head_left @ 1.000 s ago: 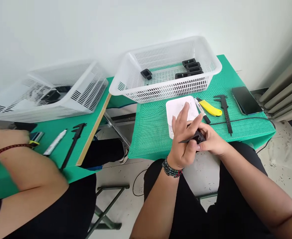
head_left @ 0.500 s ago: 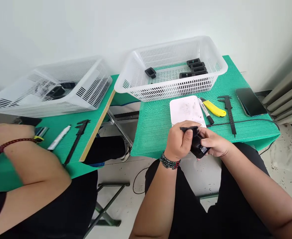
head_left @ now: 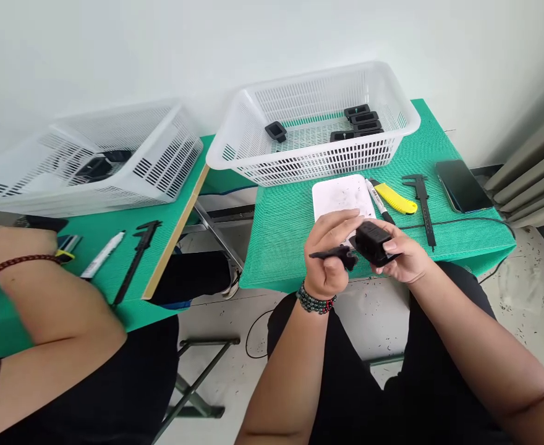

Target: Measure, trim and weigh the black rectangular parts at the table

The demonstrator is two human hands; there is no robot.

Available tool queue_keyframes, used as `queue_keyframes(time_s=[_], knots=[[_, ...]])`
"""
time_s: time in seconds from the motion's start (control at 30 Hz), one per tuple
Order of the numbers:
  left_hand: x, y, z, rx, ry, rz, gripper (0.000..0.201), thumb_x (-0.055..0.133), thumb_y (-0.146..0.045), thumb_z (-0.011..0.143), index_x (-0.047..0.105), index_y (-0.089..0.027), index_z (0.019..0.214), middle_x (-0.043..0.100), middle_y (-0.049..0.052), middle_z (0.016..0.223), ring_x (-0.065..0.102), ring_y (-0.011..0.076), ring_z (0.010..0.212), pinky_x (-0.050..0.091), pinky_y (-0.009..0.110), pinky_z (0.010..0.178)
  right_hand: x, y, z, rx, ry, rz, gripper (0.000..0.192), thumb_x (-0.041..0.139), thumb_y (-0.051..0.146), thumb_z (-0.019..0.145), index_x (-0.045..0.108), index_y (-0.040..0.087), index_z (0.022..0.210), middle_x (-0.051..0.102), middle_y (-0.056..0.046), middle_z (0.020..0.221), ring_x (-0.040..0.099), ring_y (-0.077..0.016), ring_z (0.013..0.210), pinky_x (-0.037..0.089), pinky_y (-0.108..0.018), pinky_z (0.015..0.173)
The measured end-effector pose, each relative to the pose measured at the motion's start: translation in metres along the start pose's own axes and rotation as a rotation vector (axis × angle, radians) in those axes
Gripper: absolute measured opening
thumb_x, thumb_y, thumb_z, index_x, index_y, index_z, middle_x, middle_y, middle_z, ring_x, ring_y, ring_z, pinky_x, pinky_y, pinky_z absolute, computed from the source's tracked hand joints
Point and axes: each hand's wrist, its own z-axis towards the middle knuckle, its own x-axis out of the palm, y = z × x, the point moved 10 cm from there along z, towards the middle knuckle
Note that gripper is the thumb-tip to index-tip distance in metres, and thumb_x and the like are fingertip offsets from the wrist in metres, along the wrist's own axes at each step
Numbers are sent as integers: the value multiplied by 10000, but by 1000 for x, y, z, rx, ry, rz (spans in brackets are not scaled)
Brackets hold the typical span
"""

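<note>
My right hand (head_left: 406, 254) is closed round a black boxy plastic part (head_left: 372, 242), which is tilted. In my left hand (head_left: 328, 259) is a thin, dark piece with a ragged end (head_left: 333, 253), gripped between thumb and fingers; its exact kind does not show. The two pieces are close together above the near edge of the green-covered table, and I cannot tell whether they touch. Just behind my hands lies a white tray (head_left: 341, 193) with dark specks on it.
A white basket (head_left: 309, 167) holds several black plastic frames (head_left: 365, 120). On the right lie a marker (head_left: 379, 201), a yellow utility knife (head_left: 396, 199), a black caliper (head_left: 423, 210), a phone (head_left: 463, 185) and a cable. A co-worker's arm (head_left: 54, 290) is at the left table.
My hands have drawn apart slightly. The boxy part has turned in my right hand, and the thin dark piece has come away from it to the left and lower.
</note>
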Motion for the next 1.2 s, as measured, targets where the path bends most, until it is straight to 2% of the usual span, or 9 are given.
queue_keyframes(time_s=[0.1, 0.2, 0.33, 0.43, 0.57, 0.73, 0.83, 1.03, 1.2], knots=[[4, -14, 4, 74, 65, 122, 763, 103, -662, 1033, 683, -263, 1325, 694, 114, 1336, 649, 281, 1214, 519, 464, 1023, 1, 0, -4, 40, 42, 15, 513, 799, 313, 640, 614, 194, 1103, 726, 25, 775, 506, -49, 352, 440, -163, 325], [22, -28, 7, 143, 255, 237, 660, 219, -650, 1037, 662, -300, 1378, 624, 104, 1461, 572, 317, 1320, 420, 506, 1087, 10, -15, -8, 169, 170, 12, 455, 776, 319, 673, 583, 188, 1063, 676, 59, 666, 424, -44, 323, 508, -218, 360], [42, -26, 6, 31, 499, 179, 612, 250, -614, 1057, 622, -303, 1430, 721, 89, 1320, 641, 292, 1215, 408, 473, 1031, 14, -28, -11, 261, 269, 14, 321, 754, 327, 729, 558, 200, 950, 586, 97, 531, 376, -51, 287, 516, -227, 360], [45, -20, 3, -46, 573, 89, 661, 235, -647, 1049, 614, -264, 1432, 754, 89, 1248, 687, 276, 1146, 449, 435, 972, 13, -29, -14, 297, 288, -3, 280, 712, 366, 759, 563, 184, 911, 529, 95, 451, 339, -63, 272, 505, -241, 348], [44, -12, 2, -81, 613, 93, 696, 261, -696, 1020, 642, -250, 1395, 747, 96, 1270, 691, 287, 1169, 481, 429, 991, 8, -26, -19, 335, 260, -10, 365, 682, 366, 713, 549, 191, 1004, 594, 73, 515, 345, -74, 277, 480, -255, 341], [44, -7, 2, -110, 652, 83, 671, 267, -673, 1031, 641, -251, 1396, 737, 103, 1294, 687, 287, 1192, 509, 440, 1020, 8, -28, -18, 355, 281, 11, 307, 663, 429, 708, 554, 196, 877, 519, 84, 464, 289, -66, 279, 457, -256, 352], [41, -5, 3, -147, 600, 54, 603, 310, -624, 1049, 666, -252, 1363, 741, 99, 1278, 685, 281, 1189, 516, 441, 1021, 14, -33, -15, 356, 318, 18, 309, 653, 488, 759, 553, 199, 802, 469, 80, 422, 286, -78, 300, 459, -252, 366], [47, -16, 3, -135, 524, -84, 563, 342, -587, 1058, 670, -225, 1337, 742, 105, 1254, 671, 264, 1198, 513, 435, 1055, 4, -35, -7, 310, 213, -20, 246, 694, 393, 733, 572, 184, 688, 452, 75, 403, 311, -73, 312, 487, -244, 396], [44, -5, 3, -146, 537, -16, 532, 413, -580, 1043, 655, -229, 1362, 724, 113, 1292, 658, 275, 1205, 505, 455, 1072, 6, -16, -8, 221, 250, 66, 284, 711, 355, 677, 620, 176, 877, 582, 70, 478, 310, -63, 259, 447, -242, 347]])
